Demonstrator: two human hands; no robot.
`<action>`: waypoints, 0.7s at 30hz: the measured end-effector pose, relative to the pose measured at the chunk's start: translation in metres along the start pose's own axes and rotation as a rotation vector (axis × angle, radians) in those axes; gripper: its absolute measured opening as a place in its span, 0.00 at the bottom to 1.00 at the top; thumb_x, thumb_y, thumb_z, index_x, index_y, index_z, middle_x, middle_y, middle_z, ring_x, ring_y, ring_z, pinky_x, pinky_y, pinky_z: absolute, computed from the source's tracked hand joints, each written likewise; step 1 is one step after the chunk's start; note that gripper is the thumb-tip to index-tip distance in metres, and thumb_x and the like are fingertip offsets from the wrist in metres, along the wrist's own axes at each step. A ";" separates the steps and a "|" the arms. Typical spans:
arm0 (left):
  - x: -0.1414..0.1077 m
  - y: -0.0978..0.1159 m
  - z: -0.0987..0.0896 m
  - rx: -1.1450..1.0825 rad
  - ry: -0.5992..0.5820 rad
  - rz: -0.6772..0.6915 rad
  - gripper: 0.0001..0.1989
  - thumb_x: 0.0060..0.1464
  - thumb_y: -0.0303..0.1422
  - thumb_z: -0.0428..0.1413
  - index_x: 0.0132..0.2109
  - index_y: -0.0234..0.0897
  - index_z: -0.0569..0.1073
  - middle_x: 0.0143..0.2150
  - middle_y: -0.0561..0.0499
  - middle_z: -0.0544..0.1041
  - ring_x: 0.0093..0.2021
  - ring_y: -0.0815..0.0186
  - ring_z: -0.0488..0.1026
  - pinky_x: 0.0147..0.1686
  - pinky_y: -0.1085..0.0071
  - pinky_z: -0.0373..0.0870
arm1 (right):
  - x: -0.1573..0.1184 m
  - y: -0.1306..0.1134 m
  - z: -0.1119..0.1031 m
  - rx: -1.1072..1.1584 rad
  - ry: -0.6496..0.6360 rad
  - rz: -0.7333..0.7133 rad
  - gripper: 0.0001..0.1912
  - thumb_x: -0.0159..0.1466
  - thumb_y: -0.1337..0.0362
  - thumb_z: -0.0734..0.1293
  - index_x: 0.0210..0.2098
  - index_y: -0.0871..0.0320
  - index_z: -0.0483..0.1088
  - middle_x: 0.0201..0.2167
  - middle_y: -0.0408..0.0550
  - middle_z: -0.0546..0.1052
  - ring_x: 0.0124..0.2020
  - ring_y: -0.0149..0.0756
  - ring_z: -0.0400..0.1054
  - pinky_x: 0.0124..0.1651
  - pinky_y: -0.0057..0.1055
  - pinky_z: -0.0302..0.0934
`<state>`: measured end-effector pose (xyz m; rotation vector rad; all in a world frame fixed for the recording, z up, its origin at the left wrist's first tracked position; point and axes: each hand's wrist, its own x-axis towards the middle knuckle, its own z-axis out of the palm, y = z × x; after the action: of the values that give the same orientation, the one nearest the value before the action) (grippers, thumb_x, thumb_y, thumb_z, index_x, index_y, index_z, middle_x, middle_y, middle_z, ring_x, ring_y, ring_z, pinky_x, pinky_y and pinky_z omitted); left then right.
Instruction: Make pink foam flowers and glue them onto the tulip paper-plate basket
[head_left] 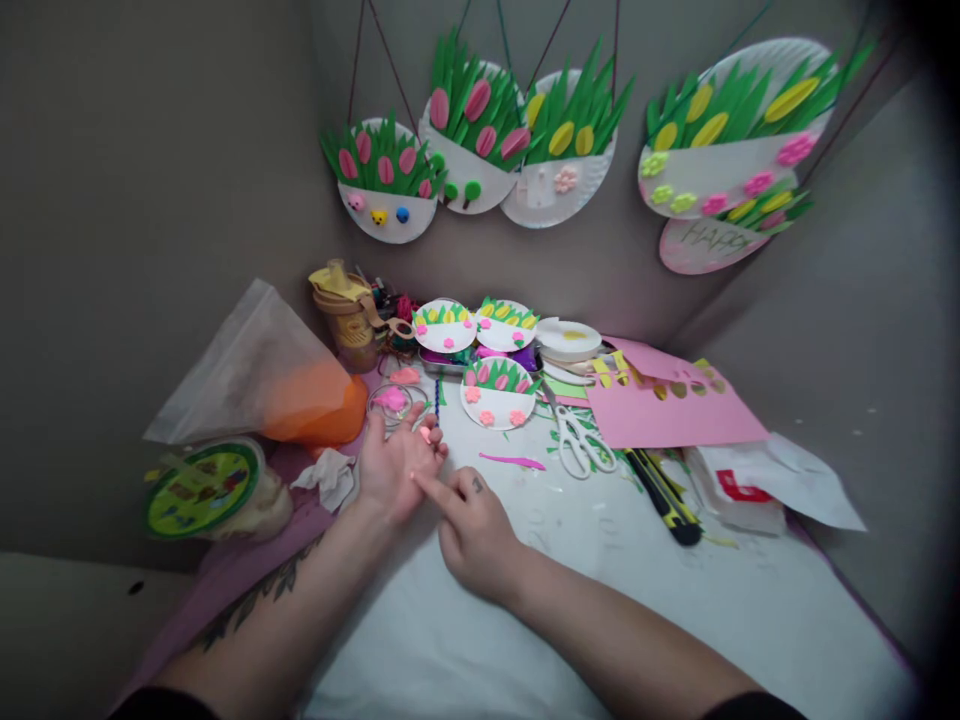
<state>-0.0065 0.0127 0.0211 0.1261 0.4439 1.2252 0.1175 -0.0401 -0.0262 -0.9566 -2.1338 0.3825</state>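
Observation:
My left hand [397,465] is turned palm up over the white table covering, its fingers partly curled. A small lump of pink clay [426,434] sits at those curled fingers. My right hand [476,535] comes in from the right with its index finger stretched out and the other fingers folded. The tip of that finger touches my left palm, where a tiny pink bit [412,477] shows. Just beyond my hands lie bright pink clay [391,399] and a small decorated paper plate [499,394] with pink tulips and flowers. A thin pink clay tool [512,461] rests to the right.
White scissors [577,440], a yellow-black utility knife [664,500] and pink paper [667,405] lie on the right. To the left stand a green-lidded tub [217,490], an orange bag [315,400] and a tumbler [350,320]. Decorated plates [390,210] hang at the back.

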 end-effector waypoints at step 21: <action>-0.003 -0.002 0.003 0.006 0.014 -0.021 0.28 0.58 0.54 0.36 0.42 0.35 0.68 0.34 0.47 0.68 0.28 0.65 0.66 0.29 0.65 0.69 | 0.002 0.002 0.000 -0.097 -0.005 0.014 0.36 0.56 0.76 0.58 0.63 0.51 0.55 0.33 0.48 0.59 0.36 0.39 0.55 0.39 0.37 0.61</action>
<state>-0.0045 0.0100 0.0236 0.1174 0.4603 1.2045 0.1174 -0.0373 -0.0257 -1.0269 -2.1672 0.2912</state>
